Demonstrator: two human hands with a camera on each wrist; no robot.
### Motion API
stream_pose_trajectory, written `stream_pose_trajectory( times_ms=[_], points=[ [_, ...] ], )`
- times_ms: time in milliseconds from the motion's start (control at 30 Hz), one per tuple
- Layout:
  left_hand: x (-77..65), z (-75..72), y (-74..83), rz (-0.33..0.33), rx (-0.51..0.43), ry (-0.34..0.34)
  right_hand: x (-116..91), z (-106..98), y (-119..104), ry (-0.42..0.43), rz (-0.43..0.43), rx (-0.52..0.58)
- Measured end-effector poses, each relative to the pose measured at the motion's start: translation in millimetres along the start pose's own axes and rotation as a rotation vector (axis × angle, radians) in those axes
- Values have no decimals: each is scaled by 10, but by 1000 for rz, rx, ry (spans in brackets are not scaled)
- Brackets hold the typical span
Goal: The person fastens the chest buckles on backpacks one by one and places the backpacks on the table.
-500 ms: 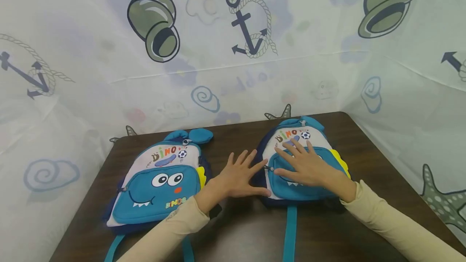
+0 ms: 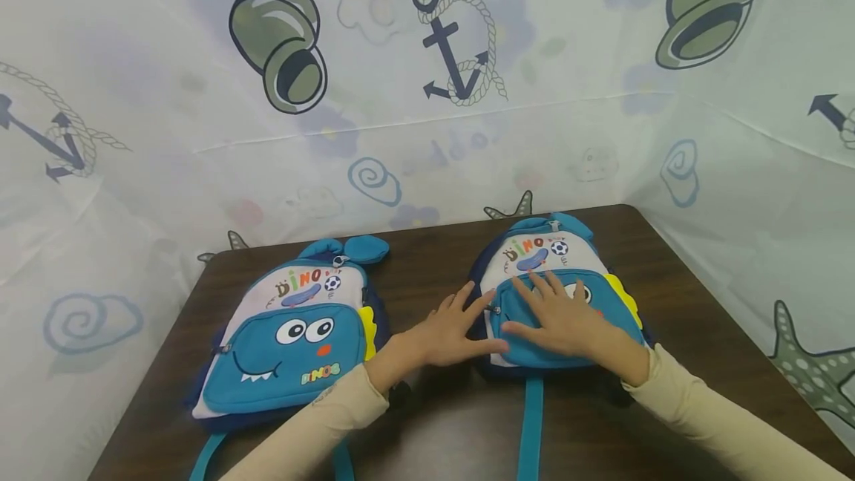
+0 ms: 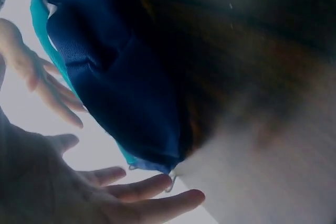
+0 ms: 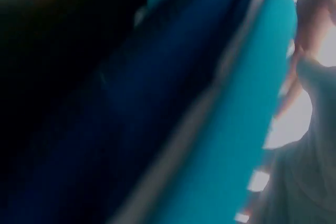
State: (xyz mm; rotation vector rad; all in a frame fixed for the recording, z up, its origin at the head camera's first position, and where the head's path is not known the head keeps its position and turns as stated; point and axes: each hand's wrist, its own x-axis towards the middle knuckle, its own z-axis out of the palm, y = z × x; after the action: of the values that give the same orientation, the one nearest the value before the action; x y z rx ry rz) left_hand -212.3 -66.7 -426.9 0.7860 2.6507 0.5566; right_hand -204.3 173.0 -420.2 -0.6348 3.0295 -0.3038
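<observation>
Two matching children's backpacks with a dinosaur face lie on the table. Over the teal front pocket of the right backpack (image 2: 510,254), my right hand (image 2: 559,321) is held palm down with fingers spread, partly covering the face. My left hand (image 2: 444,332) is at that backpack's left edge near the zipper pull (image 2: 493,309), fingers spread and holding nothing. In the left wrist view the navy side (image 3: 115,77) of the backpack shows beyond the left fingers. The right wrist view shows the teal pocket (image 4: 236,119) beside the right hand (image 4: 294,177).
The left backpack (image 2: 280,362) lies left of my left forearm, its face up. Teal straps (image 2: 531,429) run toward me over the dark wooden table (image 2: 441,436). A white cloth (image 2: 374,125) printed with shells and anchors hangs behind and at the sides.
My right hand has slid down a little over the front pocket, uncovering more of the printed lettering. My left hand has shifted slightly right, closer to the right backpack. Both backpacks stay put.
</observation>
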Motion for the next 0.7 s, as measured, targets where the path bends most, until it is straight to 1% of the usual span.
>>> stream_pose_trajectory(
  times_ms=[100,200,267,333,400,467,533,600,700],
  points=[
    [29,40,3,-8,-127,24,-3,77,-39,32,27,-42],
    [70,96,19,-24,-287,76,4,176,-70,73,62,-70],
    [102,138,36,-52,-387,113,10,249,-80,95,91,-71],
    [135,179,54,-98,-496,146,14,321,-84,109,114,-57],
    [165,212,71,-163,-616,186,15,382,-83,120,127,-40],
    [184,233,82,-222,-760,234,15,428,-80,128,133,-16],
    [197,236,88,-272,-922,283,16,461,-75,137,131,-1],
    [209,234,85,-306,-1060,313,19,479,-71,138,132,2],
    [247,241,68,-368,-1179,327,25,497,-61,131,132,5]
  ],
)
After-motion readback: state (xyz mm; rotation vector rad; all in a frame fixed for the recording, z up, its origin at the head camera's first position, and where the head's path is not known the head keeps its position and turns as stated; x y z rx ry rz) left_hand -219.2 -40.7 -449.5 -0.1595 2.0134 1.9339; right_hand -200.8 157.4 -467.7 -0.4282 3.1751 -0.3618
